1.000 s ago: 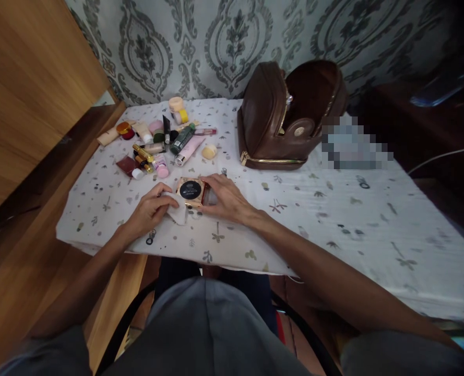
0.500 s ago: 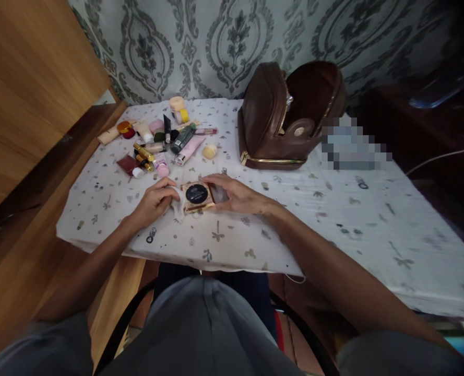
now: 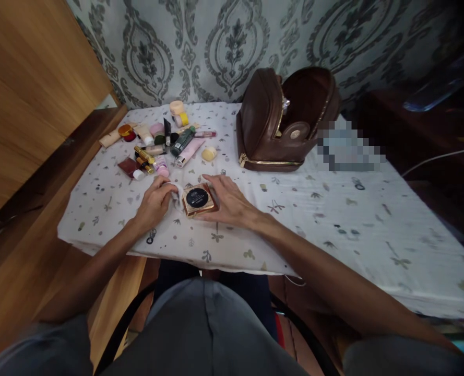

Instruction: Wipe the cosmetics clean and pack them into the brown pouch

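My left hand (image 3: pixel 154 201) is closed on a crumpled white cloth or tissue (image 3: pixel 179 199); which of the two I cannot tell. The cloth touches the left side of a gold square compact (image 3: pixel 198 199) with a round black label on its upper face. My right hand (image 3: pixel 234 201) grips that compact from the right, fingers along its far edge and thumb along the near one. The compact is slightly tilted, low over the patterned tablecloth (image 3: pixel 232 245). Part of its right side is hidden by my hand.
Several cosmetics, among them a pink tube (image 3: pixel 189 152), a dark green tube (image 3: pixel 183 141) and a red jar (image 3: pixel 127 132), lie at the back left. A small yellow jar (image 3: pixel 209 153) is nearer. An unzipped brown bag (image 3: pixel 271 125) stands behind, beside a blurred-out object (image 3: pixel 347 149).
The compact has tilted and turned a little in my right hand, so more of its near side shows. My right hand has closed in around it. The left hand still pinches the cloth.
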Motion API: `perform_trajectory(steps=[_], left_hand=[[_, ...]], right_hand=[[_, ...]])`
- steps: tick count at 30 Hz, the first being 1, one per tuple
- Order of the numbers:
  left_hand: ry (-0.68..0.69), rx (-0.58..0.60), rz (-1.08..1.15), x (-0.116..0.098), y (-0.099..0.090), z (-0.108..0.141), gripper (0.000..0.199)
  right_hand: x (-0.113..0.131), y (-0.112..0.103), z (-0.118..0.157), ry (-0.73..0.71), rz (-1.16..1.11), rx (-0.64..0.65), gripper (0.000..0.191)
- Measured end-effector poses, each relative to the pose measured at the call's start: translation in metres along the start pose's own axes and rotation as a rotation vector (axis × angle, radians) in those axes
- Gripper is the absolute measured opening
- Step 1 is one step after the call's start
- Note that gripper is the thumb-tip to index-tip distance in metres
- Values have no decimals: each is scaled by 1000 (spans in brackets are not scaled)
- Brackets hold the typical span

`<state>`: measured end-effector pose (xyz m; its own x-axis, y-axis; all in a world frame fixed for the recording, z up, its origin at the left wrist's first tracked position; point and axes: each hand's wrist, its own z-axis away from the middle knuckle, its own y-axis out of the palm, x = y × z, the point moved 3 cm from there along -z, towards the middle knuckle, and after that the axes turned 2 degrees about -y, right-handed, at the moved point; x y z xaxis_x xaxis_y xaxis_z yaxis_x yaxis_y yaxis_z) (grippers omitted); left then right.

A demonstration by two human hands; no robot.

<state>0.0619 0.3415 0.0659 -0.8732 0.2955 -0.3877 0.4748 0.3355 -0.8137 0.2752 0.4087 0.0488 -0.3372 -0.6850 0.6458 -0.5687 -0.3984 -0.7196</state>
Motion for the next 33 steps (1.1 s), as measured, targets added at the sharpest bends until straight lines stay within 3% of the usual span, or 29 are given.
perform_trajectory(steps=[4, 8, 15, 21, 27, 33], left_hand=[[30, -15, -48, -1, 2, 2, 28], [77, 4, -59, 1, 1, 0, 28], [205, 76, -49, 2, -3, -13, 27], [242, 130, -32, -4, 9, -35, 30], [183, 163, 23, -10, 24, -55, 32], [155, 170, 50, -11, 27, -57, 33]], right_hand=[[21, 17, 2, 96, 170, -145, 98], [18, 22, 1, 102, 151, -210, 99], [1, 18, -3, 26, -111, -171, 104], [-9, 16, -7, -31, -302, -103, 107], [-11, 16, -8, -49, -329, -105, 109], [-8, 14, -8, -47, -298, -112, 110]])
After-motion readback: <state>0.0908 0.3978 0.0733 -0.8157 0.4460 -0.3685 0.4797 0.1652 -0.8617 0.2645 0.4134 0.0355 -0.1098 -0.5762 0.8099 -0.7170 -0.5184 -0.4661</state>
